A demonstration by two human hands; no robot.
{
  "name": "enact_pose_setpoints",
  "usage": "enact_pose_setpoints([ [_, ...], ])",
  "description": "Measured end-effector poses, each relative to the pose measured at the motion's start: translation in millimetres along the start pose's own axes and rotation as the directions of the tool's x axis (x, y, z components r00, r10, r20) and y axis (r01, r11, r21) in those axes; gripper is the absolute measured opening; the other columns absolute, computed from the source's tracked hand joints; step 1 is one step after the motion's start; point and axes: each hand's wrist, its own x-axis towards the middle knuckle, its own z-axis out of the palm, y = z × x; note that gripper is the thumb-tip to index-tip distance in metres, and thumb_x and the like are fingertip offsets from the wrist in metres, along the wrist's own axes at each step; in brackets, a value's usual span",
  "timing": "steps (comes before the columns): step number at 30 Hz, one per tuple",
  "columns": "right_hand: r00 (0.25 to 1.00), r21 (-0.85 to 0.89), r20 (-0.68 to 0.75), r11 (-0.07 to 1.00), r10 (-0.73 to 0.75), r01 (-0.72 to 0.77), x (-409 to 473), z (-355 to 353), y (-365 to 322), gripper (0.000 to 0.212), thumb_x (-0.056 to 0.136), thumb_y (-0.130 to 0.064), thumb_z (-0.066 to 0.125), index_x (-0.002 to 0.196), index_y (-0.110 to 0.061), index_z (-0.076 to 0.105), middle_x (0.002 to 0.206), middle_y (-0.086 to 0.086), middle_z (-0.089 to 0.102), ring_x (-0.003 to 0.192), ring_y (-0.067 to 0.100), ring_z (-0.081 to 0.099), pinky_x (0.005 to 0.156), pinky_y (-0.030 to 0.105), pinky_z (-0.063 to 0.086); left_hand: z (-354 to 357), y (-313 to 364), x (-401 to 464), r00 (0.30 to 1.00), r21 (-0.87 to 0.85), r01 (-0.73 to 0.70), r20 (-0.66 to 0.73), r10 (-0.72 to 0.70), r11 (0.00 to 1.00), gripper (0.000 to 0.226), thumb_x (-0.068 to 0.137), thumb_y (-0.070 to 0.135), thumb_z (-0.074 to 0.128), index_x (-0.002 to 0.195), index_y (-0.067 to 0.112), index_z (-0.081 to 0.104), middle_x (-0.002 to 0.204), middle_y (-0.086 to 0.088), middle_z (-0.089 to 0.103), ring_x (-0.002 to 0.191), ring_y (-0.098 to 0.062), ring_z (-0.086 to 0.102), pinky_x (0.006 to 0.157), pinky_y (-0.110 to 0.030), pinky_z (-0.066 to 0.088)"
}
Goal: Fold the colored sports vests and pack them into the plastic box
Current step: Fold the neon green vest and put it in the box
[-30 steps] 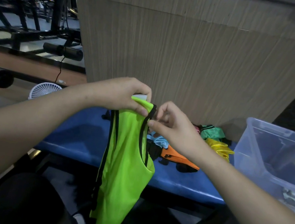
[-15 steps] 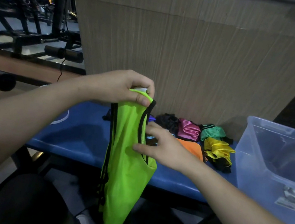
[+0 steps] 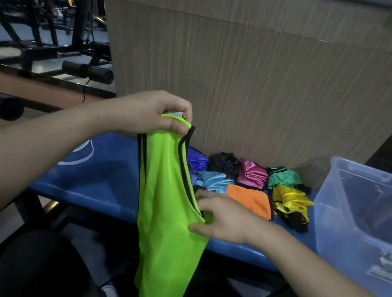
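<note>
Head view: left hand grips the shoulder straps of the lime-green vest, thumb and fingers pinched on the bunched top, holding it up over the near edge of the blue counter; the vest hangs doubled lengthwise, black trim along the armhole. Right hand pinches the vest's right edge at the bottom of the armhole, thumb under, fingers on top. Half a second ago that hand sat higher on the trim; a second ago it was at the straps beside the left hand, so it has slid down the edge. On the counter behind: crumpled vests in a cluster, purple, black, pink, teal, light blue, orange, yellow, unchanged. Clear plastic box stands at the right end, just beside the yellow one.
</note>
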Motion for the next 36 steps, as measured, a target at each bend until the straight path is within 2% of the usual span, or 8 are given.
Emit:
enact_pose_setpoints([
  [7,0.999,0.173,0.049,0.985,-0.018,0.01,-19.2,-12.6,-0.1,0.016,0.088,-0.017,0.072,0.099,-0.006,0.067,0.09,-0.017,0.056,0.086,-0.003,0.052,0.08,0.02,0.042,-1.3,-11.2,-7.7,1.0,0.018,0.013,0.005,-0.014,1.0,0.008,0.091,0.028,0.07,0.086,0.032,0.065,0.089,0.015,0.066,0.085,0.002,0.059,0.075,-0.018,0.039],
  [11,0.993,0.018,0.116,0.999,0.025,-0.027,-20.8,-0.6,-2.0,0.039,0.084,-0.04,0.058,0.093,-0.002,0.06,0.092,0.009,0.062,0.087,0.027,0.059,0.078,0.043,0.048,-2.6,-15.2,-8.3,0.999,0.021,0.038,0.005,-0.038,0.999,0.008,0.091,0.033,0.069,0.086,0.035,0.064,0.087,0.011,0.065,0.088,-0.008,0.061,0.08,-0.032,0.043],
  [13,0.981,-0.084,0.157,0.991,0.117,-0.104,-21.7,1.1,1.4,0.032,0.086,-0.039,0.062,0.095,-0.009,0.054,0.085,0.015,0.062,0.08,0.031,0.059,0.074,0.045,0.049,-4.1,-15.6,-9.5,0.999,0.007,0.031,0.005,-0.031,0.999,0.01,0.091,0.031,0.069,0.085,0.036,0.064,0.085,0.014,0.065,0.086,-0.004,0.06,0.079,-0.028,0.042],
  [19,0.981,-0.057,0.063,0.982,0.185,-0.181,-30.2,-7.1,2.5,0.036,0.093,-0.031,0.067,0.117,-0.026,0.041,0.068,-0.002,0.072,0.071,0.003,0.053,0.074,0.027,0.042,-5.5,-18.1,-16.7,0.999,0.007,0.032,-0.001,-0.032,0.999,0.011,0.093,0.027,0.068,0.085,0.033,0.062,0.081,0.025,0.062,0.081,0.007,0.056,0.07,-0.006,0.036],
  [22,0.984,-0.143,0.01,0.974,0.176,-0.173,-36.0,-14.1,1.8,0.036,0.091,-0.038,0.069,0.114,-0.026,0.044,0.065,-0.002,0.063,0.075,0.014,0.053,0.069,0.031,0.037,-7.1,-19.6,-17.8,0.999,0.013,0.038,0.0,-0.038,0.999,0.011,0.093,0.025,0.069,0.085,0.03,0.063,0.079,0.026,0.062,0.079,0.008,0.056,0.067,-0.005,0.035],
  [25,0.992,-0.299,0.008,0.947,0.127,-0.119,-40.4,-21.6,4.6,0.038,0.087,-0.056,0.066,0.098,-0.03,0.041,0.077,-0.002,0.054,0.079,0.025,0.051,0.068,0.036,0.039,-5.4,-19.5,-17.0,0.999,0.025,0.047,0.02,-0.048,0.999,0.012,0.092,0.024,0.069,0.084,0.03,0.063,0.075,0.027,0.061,0.076,0.009,0.055,0.066,-0.007,0.035],
  [30,0.998,-0.179,0.008,0.982,0.067,-0.064,-41.9,-25.0,10.4,0.049,0.086,-0.074,0.039,0.077,-0.028,0.052,0.079,-0.013,0.045,0.075,0.003,0.041,0.071,0.037,0.046,0.2,-16.6,-13.3,0.997,0.028,0.038,0.065,-0.04,0.999,0.012,0.091,0.03,0.07,0.084,0.036,0.063,0.082,0.015,0.063,0.081,-0.003,0.056,0.076,-0.029,0.04],
  [36,0.992,0.006,-0.123,1.0,0.023,-0.023,-40.2,-23.9,14.3,0.036,0.085,-0.039,0.077,0.076,-0.024,0.046,0.066,-0.01,0.044,0.066,0.012,0.041,0.062,0.036,0.038,-11.6,-12.1,-8.9,0.998,0.065,0.059,0.004,-0.059,0.996,0.008,0.091,0.033,0.07,0.086,0.035,0.064,0.085,0.01,0.065,0.087,-0.009,0.06,0.081,-0.037,0.045],
])
